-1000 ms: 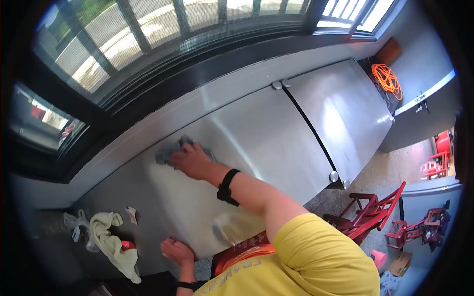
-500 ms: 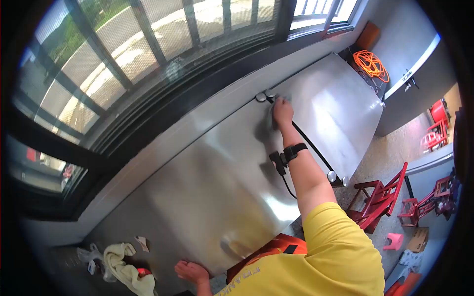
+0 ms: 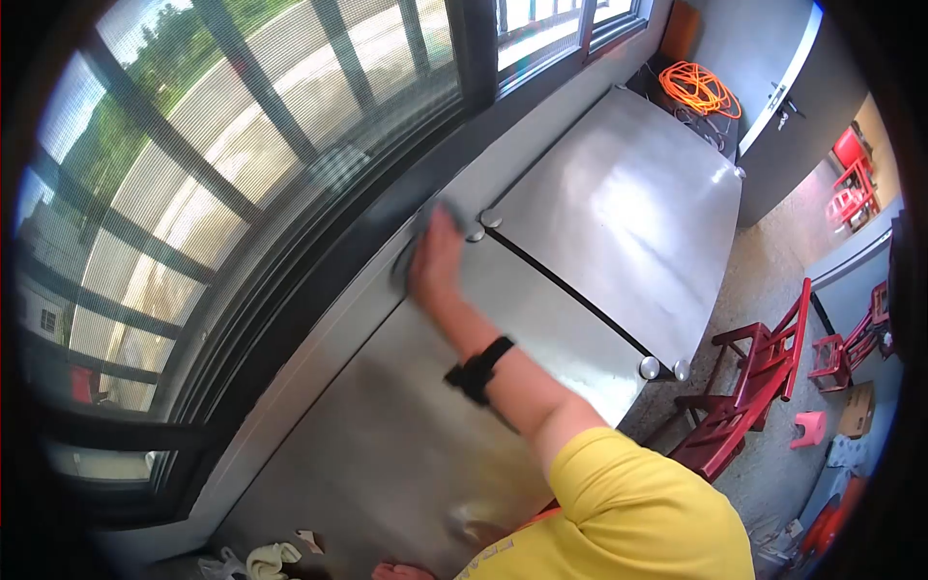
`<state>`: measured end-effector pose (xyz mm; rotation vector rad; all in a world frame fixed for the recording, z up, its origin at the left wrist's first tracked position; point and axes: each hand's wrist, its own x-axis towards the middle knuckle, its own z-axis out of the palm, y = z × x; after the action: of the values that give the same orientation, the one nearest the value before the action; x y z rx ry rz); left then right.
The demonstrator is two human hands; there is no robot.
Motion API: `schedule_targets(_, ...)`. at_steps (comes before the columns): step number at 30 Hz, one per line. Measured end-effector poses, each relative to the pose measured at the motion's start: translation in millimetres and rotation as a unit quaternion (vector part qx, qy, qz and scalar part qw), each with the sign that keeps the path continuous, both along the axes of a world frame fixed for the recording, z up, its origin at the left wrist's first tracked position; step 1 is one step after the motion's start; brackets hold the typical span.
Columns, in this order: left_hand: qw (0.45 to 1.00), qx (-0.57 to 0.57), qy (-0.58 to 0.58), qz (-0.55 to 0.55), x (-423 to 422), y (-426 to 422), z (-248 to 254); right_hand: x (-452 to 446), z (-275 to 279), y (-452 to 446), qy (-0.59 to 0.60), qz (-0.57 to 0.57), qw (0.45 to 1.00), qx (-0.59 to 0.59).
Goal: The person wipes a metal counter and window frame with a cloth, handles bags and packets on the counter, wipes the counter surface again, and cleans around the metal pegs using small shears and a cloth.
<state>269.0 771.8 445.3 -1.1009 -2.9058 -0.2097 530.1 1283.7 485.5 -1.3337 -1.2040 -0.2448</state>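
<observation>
My right hand (image 3: 440,261) is at the window-side edge of the metal tabletop (image 3: 387,425), against the pale ledge below the window. It presses on a grey cloth (image 3: 400,267) that shows only at the edges of the hand, blurred by motion. A dark strap with a small device (image 3: 478,372) sits round the right wrist. My left hand (image 3: 401,572) lies flat on the tabletop's near edge, with most of it cut off at the bottom of the view.
A cream towel (image 3: 271,561) and a clear plastic bag (image 3: 222,565) lie at the lower left. Another metal tabletop (image 3: 628,193) adjoins across a dark gap. A coiled orange cable (image 3: 698,89) sits at the far end. Red wooden chairs (image 3: 744,387) stand on the right. A barred window (image 3: 261,126) runs alongside.
My right hand has moved left with the grey cloth, from the tabletop by the gap to the window ledge. The view has shifted, leaving my left hand mostly out of frame.
</observation>
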Motion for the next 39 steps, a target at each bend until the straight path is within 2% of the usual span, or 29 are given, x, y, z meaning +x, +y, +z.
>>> schedule_targets(1,1.000,0.020,0.015,-0.008,2.5,1.6,-3.6,40.0,12.5,20.3,-0.017,-0.030,0.999,-0.022)
schedule_targets(2,0.999,0.029,0.025,-0.014,3.0,2.3,-4.3,79.6,10.9,46.7,0.019,-0.039,0.999,-0.033)
schedule_targets(3,0.999,0.030,0.033,-0.020,2.5,4.5,-4.9,119.4,15.5,65.0,0.131,-0.014,0.986,-0.103)
schedule_targets(5,0.998,0.041,0.045,-0.020,3.3,10.0,-7.0,161.4,3.1,98.3,0.242,-0.026,0.963,-0.113)
schedule_targets(6,0.997,0.043,0.052,-0.021,4.0,11.4,-7.8,151.8,3.2,95.4,0.242,-0.025,0.963,-0.116)
schedule_targets(8,0.997,0.048,0.059,-0.021,6.3,13.2,-6.6,99.9,9.9,68.4,0.167,-0.071,0.972,-0.151)
schedule_targets(10,0.996,0.052,0.068,-0.029,9.4,15.6,-7.2,16.2,-2.0,15.5,0.120,-0.027,0.980,-0.153)
schedule_targets(11,0.995,0.052,0.076,-0.034,9.4,14.7,-8.7,-29.1,-19.7,-11.0,0.114,0.023,0.981,-0.156)
schedule_targets(12,0.995,0.052,0.079,-0.041,8.7,13.1,-6.9,-51.1,-13.4,-45.7,0.123,0.035,0.975,-0.182)
schedule_targets(14,0.993,0.056,0.090,-0.050,6.2,13.5,-7.2,-55.7,-23.0,-91.5,0.177,0.275,0.910,-0.255)
schedule_targets(15,0.992,0.060,0.094,-0.050,4.5,14.0,-7.5,-39.9,-16.4,-91.6,0.181,0.276,0.909,-0.253)
schedule_targets(17,0.992,0.063,0.100,-0.048,2.8,10.0,-6.5,15.6,3.8,-77.7,0.018,0.224,0.962,-0.156)
schedule_targets(18,0.992,0.063,0.100,-0.047,2.7,10.6,-7.4,42.8,5.8,-54.9,-0.048,0.108,0.971,-0.210)
schedule_targets(19,0.992,0.066,0.101,-0.046,1.7,9.4,-7.9,78.9,-0.9,-27.2,-0.078,0.035,0.956,-0.282)
schedule_targets(20,0.992,0.066,0.102,-0.044,2.1,8.7,-9.0,113.1,-9.6,-9.5,-0.173,-0.026,0.944,-0.279)
schedule_targets(21,0.992,0.066,0.103,-0.042,2.8,8.0,-9.5,128.2,-9.2,-3.9,-0.169,-0.080,0.951,-0.245)
schedule_targets(22,0.991,0.068,0.105,-0.040,3.1,7.1,-10.0,125.9,-13.1,-5.6,-0.173,-0.076,0.950,-0.247)
schedule_targets(24,0.991,0.069,0.109,-0.039,3.1,7.2,-9.5,115.0,-17.2,-12.2,-0.186,-0.008,0.924,-0.333)
schedule_targets(26,0.991,0.068,0.110,-0.041,4.1,6.6,-9.8,91.1,-28.9,-38.0,-0.244,0.013,0.934,-0.260)
schedule_targets(27,0.991,0.068,0.108,-0.041,5.2,9.1,-8.9,80.6,-45.8,-47.5,-0.270,0.104,0.912,-0.290)
schedule_targets(30,0.989,0.077,0.117,-0.046,3.9,5.8,-11.6,61.5,-38.1,-80.8,-0.270,0.163,0.923,-0.221)
schedule_targets(31,0.989,0.078,0.120,-0.047,1.2,6.5,-11.8,67.0,-32.9,-74.1,-0.268,0.161,0.925,-0.217)
schedule_targets(33,0.988,0.082,0.125,-0.045,-1.6,3.8,-12.0,101.8,-21.8,-45.8,-0.221,-0.013,0.898,-0.381)
schedule_targets(34,0.988,0.082,0.126,-0.044,-1.2,3.7,-12.1,136.2,-15.0,-29.9,-0.365,-0.010,0.863,-0.349)
schedule_targets(35,0.988,0.080,0.125,-0.040,-1.2,1.4,-12.0,157.9,-29.7,-13.9,-0.277,-0.029,0.890,-0.361)
schedule_targets(39,0.988,0.080,0.126,-0.042,-2.9,3.9,-11.0,145.5,-18.2,-22.1,-0.228,-0.059,0.917,-0.322)
